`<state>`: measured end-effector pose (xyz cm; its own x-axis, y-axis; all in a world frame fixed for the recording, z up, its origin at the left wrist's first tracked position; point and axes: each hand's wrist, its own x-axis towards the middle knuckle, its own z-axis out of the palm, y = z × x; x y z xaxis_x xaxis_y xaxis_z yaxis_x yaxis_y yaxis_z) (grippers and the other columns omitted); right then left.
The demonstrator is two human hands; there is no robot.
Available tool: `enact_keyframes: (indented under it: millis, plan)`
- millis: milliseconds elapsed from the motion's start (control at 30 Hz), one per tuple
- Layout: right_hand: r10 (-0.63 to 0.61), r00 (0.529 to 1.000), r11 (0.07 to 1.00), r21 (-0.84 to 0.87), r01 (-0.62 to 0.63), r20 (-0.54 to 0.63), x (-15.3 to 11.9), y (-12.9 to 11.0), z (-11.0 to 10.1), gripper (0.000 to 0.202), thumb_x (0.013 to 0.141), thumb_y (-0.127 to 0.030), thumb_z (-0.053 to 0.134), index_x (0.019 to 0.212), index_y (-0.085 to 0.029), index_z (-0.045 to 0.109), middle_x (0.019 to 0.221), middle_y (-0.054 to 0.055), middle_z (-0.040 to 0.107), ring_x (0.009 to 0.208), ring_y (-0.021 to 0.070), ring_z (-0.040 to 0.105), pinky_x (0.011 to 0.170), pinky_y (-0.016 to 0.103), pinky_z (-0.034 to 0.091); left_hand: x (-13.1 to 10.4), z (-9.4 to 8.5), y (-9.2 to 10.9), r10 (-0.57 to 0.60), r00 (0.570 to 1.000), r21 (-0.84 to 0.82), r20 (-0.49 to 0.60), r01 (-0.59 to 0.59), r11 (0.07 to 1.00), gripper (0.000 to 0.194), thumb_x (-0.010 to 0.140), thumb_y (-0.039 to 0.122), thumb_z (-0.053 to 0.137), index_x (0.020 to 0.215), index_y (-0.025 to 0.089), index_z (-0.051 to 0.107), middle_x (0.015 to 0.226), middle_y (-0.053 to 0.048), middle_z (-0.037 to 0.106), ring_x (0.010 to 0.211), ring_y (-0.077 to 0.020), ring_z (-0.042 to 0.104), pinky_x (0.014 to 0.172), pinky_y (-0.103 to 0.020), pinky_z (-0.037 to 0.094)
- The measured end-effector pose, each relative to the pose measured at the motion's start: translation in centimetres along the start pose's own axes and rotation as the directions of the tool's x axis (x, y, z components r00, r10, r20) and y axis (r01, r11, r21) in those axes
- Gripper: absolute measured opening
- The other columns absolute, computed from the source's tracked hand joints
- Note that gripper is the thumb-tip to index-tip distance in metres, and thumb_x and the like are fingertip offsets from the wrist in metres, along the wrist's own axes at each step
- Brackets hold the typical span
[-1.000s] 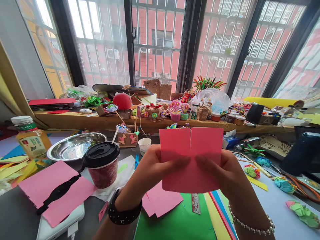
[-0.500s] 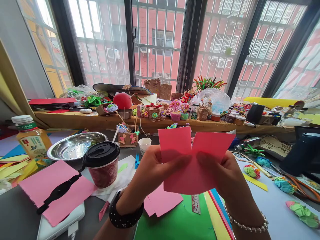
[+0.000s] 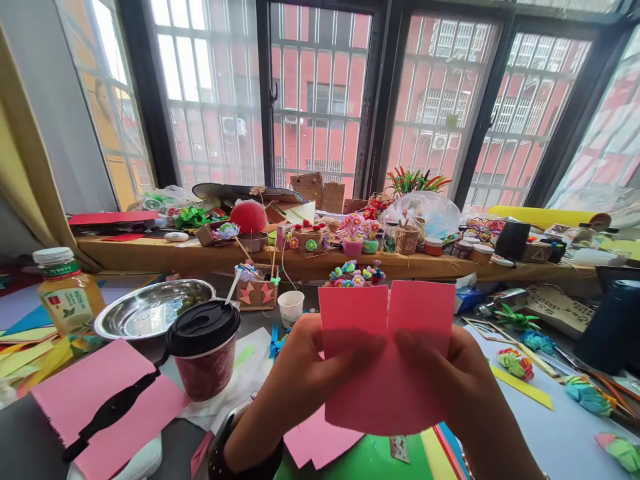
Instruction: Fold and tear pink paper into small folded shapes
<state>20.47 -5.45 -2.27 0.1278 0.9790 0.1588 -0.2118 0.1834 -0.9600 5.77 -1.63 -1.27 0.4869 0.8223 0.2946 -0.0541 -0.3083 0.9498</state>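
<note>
- Barred windows point(image 3: 379, 100) fill the far side; everything sits lower in view than half a second ago, so the head has probably tipped up slightly.
- Below them runs a sill point(image 3: 150, 257), crowded with crafts.
- Nearer lies the dark desk point(image 3: 23, 440), scattered with paper on left and right.
- On it, near the middle, is a green sheet point(image 3: 375, 460) partly covered by loose pink pieces point(image 3: 330, 443).
- At the near left, a torn-edged pink sheet point(image 3: 95, 383) lies under a black strap point(image 3: 120, 403).
- Raised above the desk, in the middle, is the slit pink sheet point(image 3: 387, 403); whether it is one layer or doubled, I cannot tell.
- Left hand point(image 3: 310, 363) grips its left side and right hand point(image 3: 457, 373) its right, thumbs on the near face beside the slit, other fingers mostly hidden.
- What has changed is the right flap point(image 3: 423, 313): it leaned outward half a second ago and now stands almost upright next to the left flap point(image 3: 354, 313).
- That has narrowed the wide V between them to a thin gap; below the thumbs the paper looks whole, so I judge it has not been parted.
- A small patterned strip point(image 3: 399, 449) rests on the green sheet, right of the pink pieces.
</note>
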Motion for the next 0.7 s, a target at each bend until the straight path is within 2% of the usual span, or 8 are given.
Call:
enact_keyframes:
  millis: [200,300,433,500,567,700]
  plan:
    - [0.041,0.999,0.999,0.001,-0.041,0.034,0.2,0.5,-0.2,0.029,0.062,-0.043,0.068,0.056,-0.015,0.062,0.048,0.0,0.055,0.044,0.009,0.046,0.037,0.017,0.035,-0.2,0.0,-0.1,0.03,0.999,0.07,-0.018,-0.029,0.997,0.022,0.073,0.033,0.057,0.067,0.013,0.063,0.063,-0.002,0.058,0.057,-0.0117,0.049,0.047,-0.019,0.04]
    - [0.024,0.999,1.0,0.007,-0.024,0.025,0.5,0.6,-0.2,0.027,0.061,-0.042,0.069,0.058,-0.015,0.063,0.049,0.0,0.056,0.045,0.0097,0.047,0.038,0.016,0.036,0.0,0.0,-0.1,0.08,0.996,0.197,-0.049,-0.069,0.978,0.025,0.075,0.033,0.054,0.064,0.012,0.064,0.063,-0.003,0.06,0.058,-0.0137,0.052,0.049,-0.02,0.041]
    - [0.001,1.0,1.0,0.005,-0.001,0.002,0.9,0.8,-0.1,0.024,0.057,-0.038,0.072,0.059,-0.015,0.064,0.05,-0.001,0.058,0.043,0.0078,0.045,0.037,0.015,0.034,0.3,0.0,0.0,0.206,0.974,0.411,-0.098,-0.148,0.9,0.025,0.076,0.029,0.052,0.063,0.012,0.065,0.064,-0.004,0.063,0.061,-0.0158,0.055,0.054,-0.022,0.043]
    - [-0.002,1.0,1.0,-0.006,0.002,-0.001,1.0,0.8,-0.1,0.024,0.058,-0.038,0.072,0.06,-0.015,0.064,0.051,-0.001,0.059,0.043,0.0077,0.045,0.038,0.015,0.034,0.3,0.0,0.0,0.231,0.968,0.453,-0.095,-0.165,0.876,0.025,0.076,0.029,0.052,0.065,0.012,0.066,0.063,-0.004,0.063,0.059,-0.0154,0.055,0.053,-0.022,0.043]
    - [-0.004,1.0,1.0,-0.021,0.004,-0.012,1.0,0.8,0.0,0.025,0.058,-0.039,0.072,0.06,-0.015,0.064,0.051,-0.001,0.058,0.044,0.0079,0.045,0.038,0.015,0.034,0.3,-0.2,-0.1,0.195,0.977,0.411,-0.084,-0.144,0.9,0.025,0.076,0.03,0.052,0.066,0.011,0.065,0.062,-0.004,0.063,0.058,-0.0149,0.054,0.051,-0.022,0.043]
    - [-0.016,0.998,0.998,-0.065,0.012,-0.064,0.7,0.6,0.4,0.028,0.058,-0.041,0.07,0.055,-0.015,0.062,0.049,-0.002,0.056,0.044,0.0081,0.045,0.039,0.016,0.033,0.2,-0.4,-0.1,0.003,1.0,0.148,-0.022,0.001,0.989,0.02,0.073,0.031,0.057,0.071,0.013,0.065,0.069,-0.003,0.066,0.06,-0.0143,0.057,0.05,-0.02,0.044]
